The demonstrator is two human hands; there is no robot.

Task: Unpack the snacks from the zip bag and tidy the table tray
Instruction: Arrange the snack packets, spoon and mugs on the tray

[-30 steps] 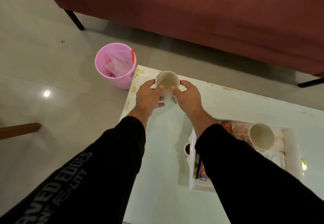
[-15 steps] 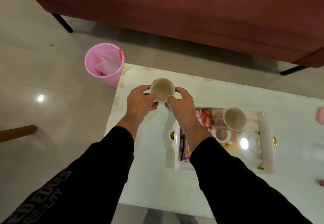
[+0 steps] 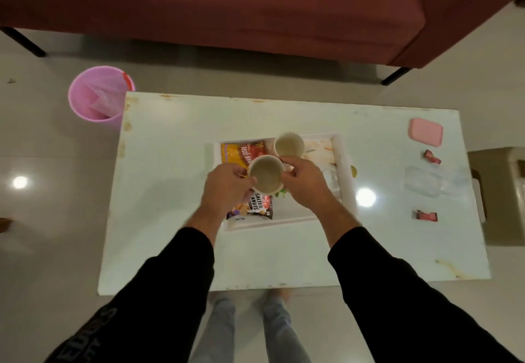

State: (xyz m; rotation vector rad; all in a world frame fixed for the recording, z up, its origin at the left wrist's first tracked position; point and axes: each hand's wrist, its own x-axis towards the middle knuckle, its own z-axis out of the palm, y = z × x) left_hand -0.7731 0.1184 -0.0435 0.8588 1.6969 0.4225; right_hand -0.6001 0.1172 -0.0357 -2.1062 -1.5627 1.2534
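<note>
Both hands hold one cream cup above the white tray at desk centre. Left hand grips the cup's 9 o'clock side, right hand its 3 o'clock side; fingers of each are curled against the rim and wall, so both are clenched on the cup. Cup mouth faces the camera, inside looks empty, upright or slightly tilted, can't tell which.

Second cup stands in the tray at 1 o'clock from the held cup, just beside it; touching or not, can't tell.

Snack packets lie in the tray's 9 o'clock half: orange-red packet at 11 o'clock of the held cup, partly under it; salted peanuts packet at 6 o'clock, between the wrists. Another purple-edged packet peeks out beside the peanuts, too hidden to read.

On the white desk, 3 o'clock end: pink lid at the far corner, clear container near it toward 6 o'clock, blurred; two small red wrapped candies, well apart, one on either side of the container.

Pink bin stands on the floor off the desk's 10 o'clock corner, with a clear bag inside. Dark red sofa is at 12 o'clock beyond the desk. Black sleeves cover both forearms.
</note>
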